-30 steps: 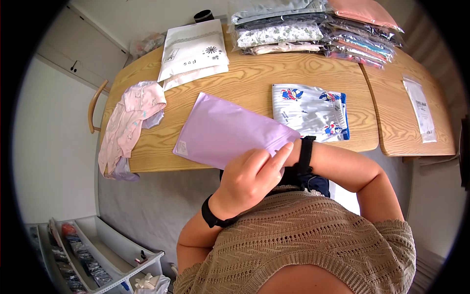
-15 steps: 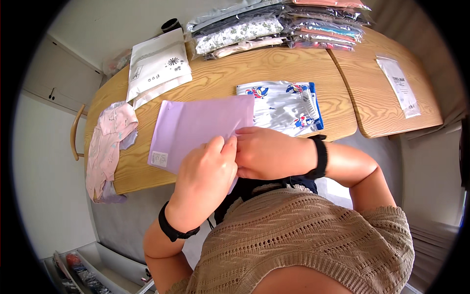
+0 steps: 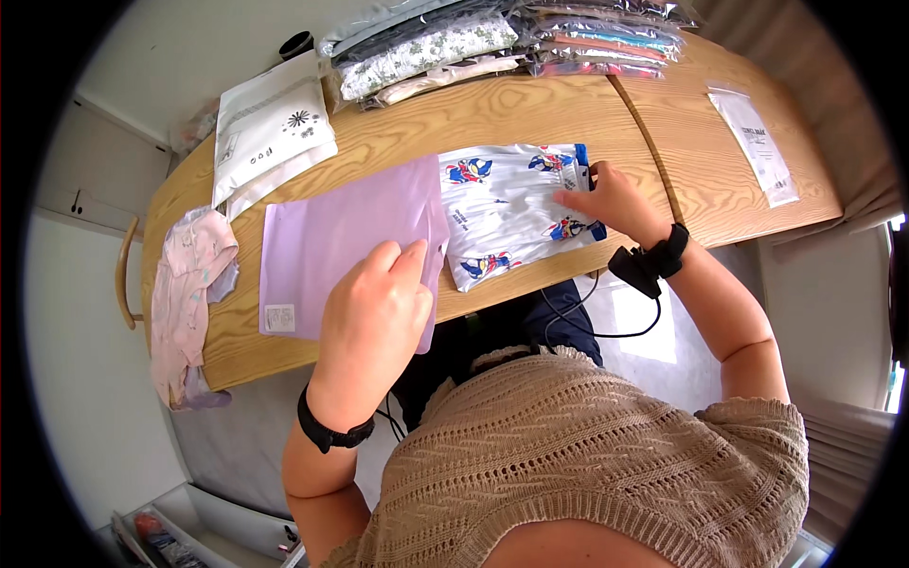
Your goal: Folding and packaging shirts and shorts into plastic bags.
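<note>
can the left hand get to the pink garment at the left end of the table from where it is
Probably yes. The left hand rests on the lilac mailer bag, and the pink garment lies just beyond the bag's left edge on the wooden table. Only the flat bag lies between; nothing upright blocks it.

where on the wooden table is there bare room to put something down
Bare wood lies between the white printed garment in clear plastic and the flat white labelled bag on the right section, and in a strip between the garment and the stacked packaged clothes. The left end is crowded: lilac plastic mailer, white mailers, pink baby garment.
</note>
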A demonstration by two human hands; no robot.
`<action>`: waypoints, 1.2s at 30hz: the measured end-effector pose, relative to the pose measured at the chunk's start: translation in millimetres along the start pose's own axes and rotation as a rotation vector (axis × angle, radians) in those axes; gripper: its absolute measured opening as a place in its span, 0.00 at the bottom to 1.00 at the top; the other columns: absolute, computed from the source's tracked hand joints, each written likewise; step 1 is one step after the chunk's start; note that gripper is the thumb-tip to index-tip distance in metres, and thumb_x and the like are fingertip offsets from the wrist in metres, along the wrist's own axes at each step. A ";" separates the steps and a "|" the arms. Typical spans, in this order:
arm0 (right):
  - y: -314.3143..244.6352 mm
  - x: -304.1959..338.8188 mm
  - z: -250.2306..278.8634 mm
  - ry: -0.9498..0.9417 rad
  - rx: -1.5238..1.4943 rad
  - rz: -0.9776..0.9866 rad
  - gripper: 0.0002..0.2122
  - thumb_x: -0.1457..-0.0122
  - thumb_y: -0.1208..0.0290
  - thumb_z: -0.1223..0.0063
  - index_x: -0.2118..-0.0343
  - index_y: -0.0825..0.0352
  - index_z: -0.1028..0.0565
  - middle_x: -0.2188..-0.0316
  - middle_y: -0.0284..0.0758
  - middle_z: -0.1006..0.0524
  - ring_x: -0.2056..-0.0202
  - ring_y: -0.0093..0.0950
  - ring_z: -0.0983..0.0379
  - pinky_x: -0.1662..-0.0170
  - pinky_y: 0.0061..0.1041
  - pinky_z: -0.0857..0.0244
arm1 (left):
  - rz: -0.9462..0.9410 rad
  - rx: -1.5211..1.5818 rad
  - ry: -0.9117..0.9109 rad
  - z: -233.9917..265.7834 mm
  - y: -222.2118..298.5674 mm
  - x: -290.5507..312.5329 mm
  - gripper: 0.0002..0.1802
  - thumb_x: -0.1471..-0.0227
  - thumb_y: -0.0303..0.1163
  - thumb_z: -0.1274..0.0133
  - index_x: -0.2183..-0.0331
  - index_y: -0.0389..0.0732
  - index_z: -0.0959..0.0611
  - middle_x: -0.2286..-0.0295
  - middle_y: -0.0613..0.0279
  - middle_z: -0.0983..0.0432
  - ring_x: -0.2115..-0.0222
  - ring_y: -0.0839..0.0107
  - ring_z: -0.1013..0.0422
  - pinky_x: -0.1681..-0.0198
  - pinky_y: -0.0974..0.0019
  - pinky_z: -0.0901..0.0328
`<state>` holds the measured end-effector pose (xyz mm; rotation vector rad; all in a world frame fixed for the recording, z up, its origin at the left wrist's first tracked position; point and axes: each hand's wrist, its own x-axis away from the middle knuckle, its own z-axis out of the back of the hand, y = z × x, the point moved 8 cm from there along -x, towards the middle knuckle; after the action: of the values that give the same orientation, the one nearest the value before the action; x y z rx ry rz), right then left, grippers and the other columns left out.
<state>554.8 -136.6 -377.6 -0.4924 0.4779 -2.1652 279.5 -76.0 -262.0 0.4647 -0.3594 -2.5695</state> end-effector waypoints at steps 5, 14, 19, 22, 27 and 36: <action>-7.2 -1.2 -13.9 -0.283 -0.232 -0.053 0.29 0.55 0.58 0.37 0.57 0.77 0.31 0.69 0.43 0.23 0.70 0.27 0.25 0.67 0.23 0.32 | 0.027 0.015 0.032 3.9 -3.9 3.5 0.19 0.62 0.15 0.52 0.62 0.32 0.21 0.77 0.50 0.35 0.78 0.54 0.33 0.73 0.58 0.36; 20.3 -9.7 42.5 -0.175 -0.588 -0.069 0.20 0.52 0.72 0.39 0.56 0.73 0.29 0.66 0.35 0.23 0.69 0.21 0.26 0.65 0.19 0.31 | 0.020 0.019 0.032 3.9 -7.8 4.5 0.19 0.62 0.16 0.51 0.62 0.32 0.21 0.76 0.49 0.34 0.77 0.54 0.33 0.73 0.58 0.36; 35.6 -29.8 88.1 -0.160 -0.379 -0.038 0.19 0.54 0.69 0.38 0.59 0.72 0.26 0.67 0.36 0.22 0.69 0.23 0.25 0.64 0.23 0.31 | 0.018 0.024 0.027 1.9 -8.3 2.1 0.18 0.62 0.16 0.52 0.62 0.32 0.21 0.76 0.50 0.34 0.77 0.53 0.33 0.73 0.57 0.37; 5.9 -29.4 104.9 0.052 0.176 0.109 0.20 0.56 0.61 0.39 0.66 0.73 0.24 0.73 0.44 0.22 0.71 0.31 0.23 0.66 0.27 0.32 | 0.024 0.020 0.015 0.0 -6.4 1.7 0.18 0.61 0.16 0.52 0.63 0.32 0.21 0.76 0.50 0.35 0.77 0.53 0.33 0.73 0.57 0.37; -41.6 5.0 49.8 0.278 0.717 0.160 0.16 0.51 0.58 0.44 0.71 0.68 0.30 0.79 0.41 0.24 0.75 0.36 0.24 0.73 0.33 0.32 | 0.035 0.032 -0.001 -1.7 -7.5 2.6 0.18 0.61 0.17 0.52 0.63 0.32 0.21 0.76 0.49 0.35 0.76 0.53 0.34 0.72 0.57 0.37; -42.8 36.2 -21.1 0.315 0.893 0.272 0.25 0.52 0.67 0.47 0.50 0.70 0.33 0.73 0.39 0.28 0.72 0.30 0.29 0.76 0.24 0.34 | 0.013 0.070 -0.032 -6.3 -7.8 1.3 0.18 0.61 0.17 0.52 0.62 0.31 0.22 0.76 0.48 0.35 0.76 0.52 0.34 0.71 0.56 0.37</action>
<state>495.7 -137.7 -367.9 0.3880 -0.2680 -1.9451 277.5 -71.1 -270.7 0.4449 -0.4633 -2.5609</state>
